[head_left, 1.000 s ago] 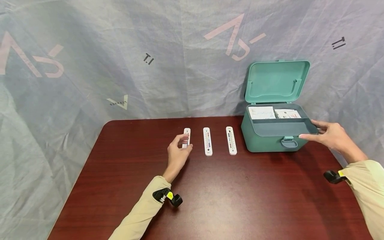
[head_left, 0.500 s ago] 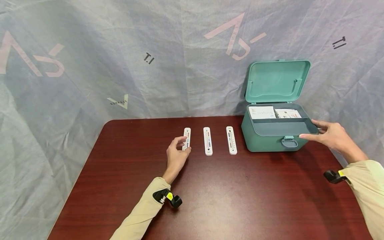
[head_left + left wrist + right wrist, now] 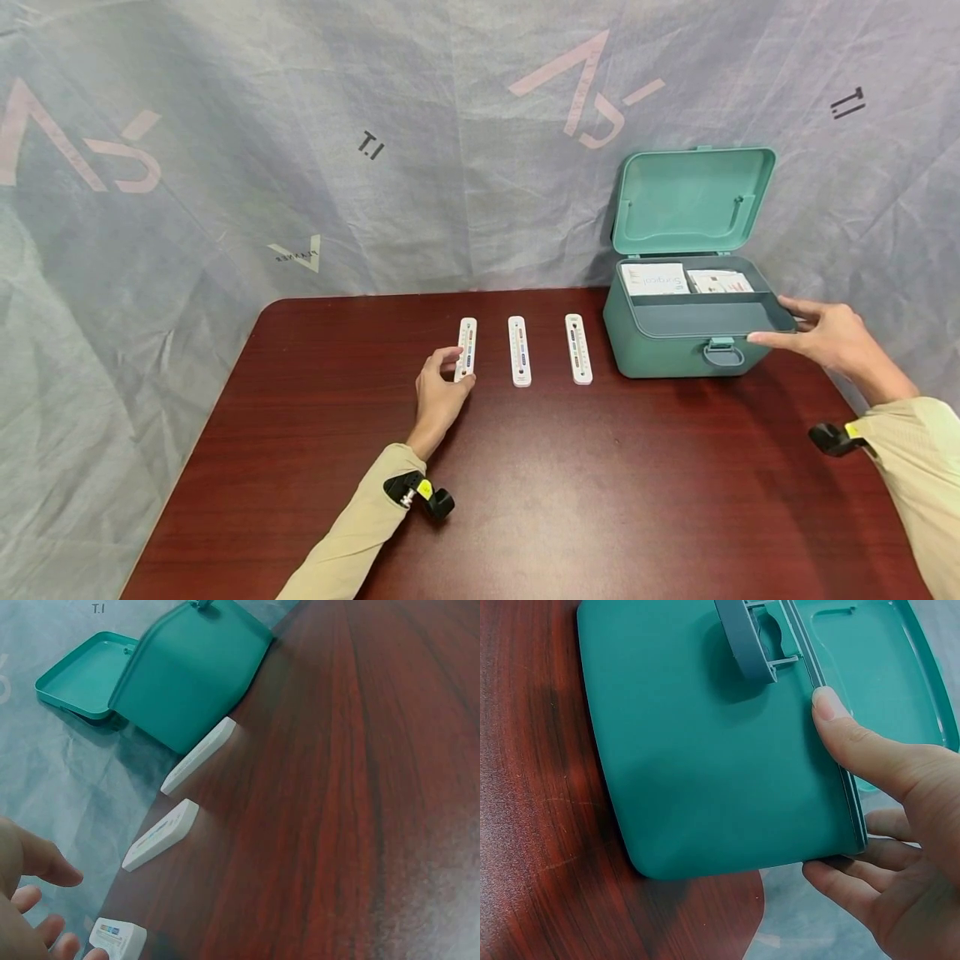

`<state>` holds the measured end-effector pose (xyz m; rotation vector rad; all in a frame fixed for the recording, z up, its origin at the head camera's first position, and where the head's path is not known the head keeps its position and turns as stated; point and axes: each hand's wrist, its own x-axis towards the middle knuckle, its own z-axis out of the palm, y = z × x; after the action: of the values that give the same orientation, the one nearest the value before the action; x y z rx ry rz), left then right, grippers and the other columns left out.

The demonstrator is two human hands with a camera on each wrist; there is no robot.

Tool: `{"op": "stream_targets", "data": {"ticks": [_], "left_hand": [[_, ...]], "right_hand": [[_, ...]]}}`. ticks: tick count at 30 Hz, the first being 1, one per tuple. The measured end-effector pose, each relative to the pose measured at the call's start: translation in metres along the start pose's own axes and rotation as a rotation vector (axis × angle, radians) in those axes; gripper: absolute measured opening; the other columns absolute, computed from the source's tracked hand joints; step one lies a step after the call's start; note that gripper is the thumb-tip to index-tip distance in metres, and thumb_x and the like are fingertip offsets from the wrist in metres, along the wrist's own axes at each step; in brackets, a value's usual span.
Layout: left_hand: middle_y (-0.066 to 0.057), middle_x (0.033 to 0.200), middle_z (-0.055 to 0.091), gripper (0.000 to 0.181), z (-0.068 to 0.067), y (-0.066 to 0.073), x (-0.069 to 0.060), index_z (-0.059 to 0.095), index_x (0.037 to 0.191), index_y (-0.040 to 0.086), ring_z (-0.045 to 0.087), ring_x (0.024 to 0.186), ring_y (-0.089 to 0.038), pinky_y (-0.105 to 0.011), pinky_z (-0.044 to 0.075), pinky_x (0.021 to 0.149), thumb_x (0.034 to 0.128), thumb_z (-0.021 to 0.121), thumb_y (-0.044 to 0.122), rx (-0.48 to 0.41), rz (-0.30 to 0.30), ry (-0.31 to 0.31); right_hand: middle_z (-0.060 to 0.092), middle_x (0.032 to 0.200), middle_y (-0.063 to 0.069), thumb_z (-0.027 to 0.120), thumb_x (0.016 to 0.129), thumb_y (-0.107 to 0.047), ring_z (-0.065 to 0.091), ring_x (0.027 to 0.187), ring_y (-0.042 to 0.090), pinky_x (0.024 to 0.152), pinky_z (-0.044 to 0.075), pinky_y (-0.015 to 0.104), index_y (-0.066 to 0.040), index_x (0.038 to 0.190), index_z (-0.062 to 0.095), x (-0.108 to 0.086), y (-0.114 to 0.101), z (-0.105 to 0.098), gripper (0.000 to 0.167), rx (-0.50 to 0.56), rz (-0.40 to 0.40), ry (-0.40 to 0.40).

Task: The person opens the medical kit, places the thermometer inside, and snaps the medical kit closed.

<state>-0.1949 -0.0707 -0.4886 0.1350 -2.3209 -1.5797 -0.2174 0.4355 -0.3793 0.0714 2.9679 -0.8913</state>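
In the head view, three white thermometers lie in a row on the table: a left thermometer (image 3: 468, 337), a middle thermometer (image 3: 520, 352) and a right thermometer (image 3: 578, 349). My left hand (image 3: 441, 396) is at the near end of the left one, thumb and fingers spread apart on either side. The left wrist view shows this hand (image 3: 34, 900) with its fingertips close to that thermometer (image 3: 120, 937); contact is hard to tell. My right hand (image 3: 832, 337) holds the right corner of a green medicine box (image 3: 675, 358), thumb (image 3: 847, 731) on the front rim, fingers along the side.
The box lid (image 3: 693, 204) is raised at the back. Inside the tray, a white packet with "Surgical" print (image 3: 654, 279) and other white packets (image 3: 720, 282) fill the rear compartments. A grey cloth (image 3: 375, 225) hangs behind the dark red table (image 3: 600, 483).
My left hand has drawn slightly toward me along the left thermometer, uncovering more of it, and its fingers have parted from the middle of it. The right hand and box stay put.
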Motion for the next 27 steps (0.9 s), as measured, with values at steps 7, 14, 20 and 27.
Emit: {"op": "stream_targets", "data": {"ticks": [7, 14, 20, 27], "left_hand": [[-0.015, 0.112, 0.061, 0.051, 0.002, -0.004, 0.0, 0.063, 0.115, 0.006, 0.058, 0.101, -0.031, -0.039, 0.042, 0.085, 0.0658, 0.075, -0.001, 0.031, -0.03, 0.003], [-0.014, 0.112, 0.058, 0.057, 0.009, -0.015, 0.001, 0.061, 0.119, 0.006, 0.055, 0.099, -0.029, -0.037, 0.042, 0.084, 0.0635, 0.076, 0.001, 0.079, -0.022, 0.015], [-0.016, 0.113, 0.055, 0.059, 0.012, -0.016, 0.004, 0.06, 0.121, 0.005, 0.052, 0.1, -0.029, -0.039, 0.041, 0.085, 0.0645, 0.076, 0.001, 0.135, -0.025, -0.012], [-0.017, 0.113, 0.054, 0.06, 0.013, -0.015, 0.01, 0.059, 0.121, 0.001, 0.046, 0.108, -0.03, -0.04, 0.04, 0.089, 0.0652, 0.079, 0.005, 0.251, -0.028, -0.052]], "right_hand": [[0.042, 0.128, 0.041, 0.074, 0.076, -0.05, 0.047, 0.114, 0.051, 0.076, 0.046, 0.042, -0.004, 0.145, 0.034, -0.002, -0.001, 0.0, 0.092, 0.005, 0.002, 0.0], [0.039, 0.131, 0.041, 0.074, 0.076, -0.049, 0.046, 0.114, 0.05, 0.068, 0.044, 0.025, -0.005, 0.146, 0.033, -0.001, 0.0, -0.001, 0.092, 0.012, 0.005, -0.009], [0.039, 0.131, 0.042, 0.073, 0.077, -0.05, 0.045, 0.115, 0.049, 0.083, 0.04, 0.055, -0.005, 0.146, 0.032, -0.002, 0.001, 0.0, 0.093, 0.016, 0.014, -0.008], [0.039, 0.131, 0.041, 0.073, 0.077, -0.05, 0.046, 0.114, 0.049, 0.081, 0.042, 0.052, -0.004, 0.147, 0.031, -0.003, -0.001, 0.0, 0.093, 0.004, 0.007, -0.011]]}}
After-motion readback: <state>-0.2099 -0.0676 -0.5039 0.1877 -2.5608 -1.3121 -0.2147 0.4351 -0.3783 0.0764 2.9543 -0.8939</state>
